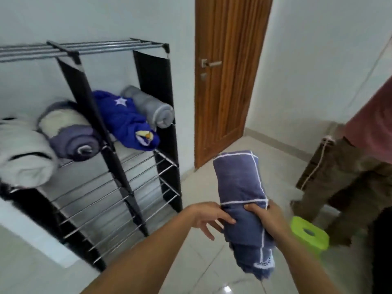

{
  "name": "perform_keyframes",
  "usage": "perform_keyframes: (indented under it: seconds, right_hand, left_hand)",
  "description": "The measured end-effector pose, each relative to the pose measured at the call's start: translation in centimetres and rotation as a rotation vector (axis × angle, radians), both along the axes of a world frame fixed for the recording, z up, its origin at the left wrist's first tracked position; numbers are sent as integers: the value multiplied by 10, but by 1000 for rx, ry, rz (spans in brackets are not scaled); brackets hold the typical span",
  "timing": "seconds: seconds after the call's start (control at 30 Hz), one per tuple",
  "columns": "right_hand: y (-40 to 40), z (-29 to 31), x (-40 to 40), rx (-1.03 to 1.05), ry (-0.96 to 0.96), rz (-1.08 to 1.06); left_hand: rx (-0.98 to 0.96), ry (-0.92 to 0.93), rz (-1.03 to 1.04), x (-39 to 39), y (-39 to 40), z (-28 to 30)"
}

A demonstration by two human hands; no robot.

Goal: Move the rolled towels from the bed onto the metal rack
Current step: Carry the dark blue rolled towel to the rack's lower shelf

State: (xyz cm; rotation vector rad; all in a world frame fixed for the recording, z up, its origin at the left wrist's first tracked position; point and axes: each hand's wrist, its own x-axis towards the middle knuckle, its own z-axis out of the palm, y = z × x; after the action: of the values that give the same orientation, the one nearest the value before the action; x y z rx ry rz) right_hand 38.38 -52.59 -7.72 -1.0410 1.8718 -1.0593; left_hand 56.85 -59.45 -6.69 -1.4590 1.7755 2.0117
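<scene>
- The blue rolled towel (240, 187) with white line trim is held in the air over the tiled floor (212, 262), its long axis running away from the person and tipped up at the far end; the near end hangs loose.
- The right hand (267, 219) is wrapped around the roll's near third, fingers curled tight on it.
- The left hand (209, 217) touches the roll's left side, fingers loosely spread.
- To the left stands the metal rack (118, 170); its bare lower rod shelves are open toward the front.
- On its upper shelf lie a white roll (23, 153), a lavender roll (67, 134), a royal-blue star-print towel (125, 122) and a grey roll (150, 107).
- Beyond, a wooden door (227, 81); right, a green stool (309, 234).
</scene>
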Motion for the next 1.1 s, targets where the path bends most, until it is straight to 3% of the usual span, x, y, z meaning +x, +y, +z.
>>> perform_keyframes:
  seconds: [0.23, 0.6, 0.83, 1.1]
  right_hand:
    - [-154, -38, 70, 102, 33, 247]
    - [-335, -55, 110, 270, 48, 633]
    - [-413, -85, 151, 332, 108, 683]
    - [-473, -126, 201, 245, 150, 689]
  left_hand:
    - [10, 2, 385, 65, -81, -35]
    - [36, 136, 1126, 64, -179, -70]
    - [-20, 185, 1201, 71, -231, -100]
    - [-250, 77, 1306, 107, -307, -160]
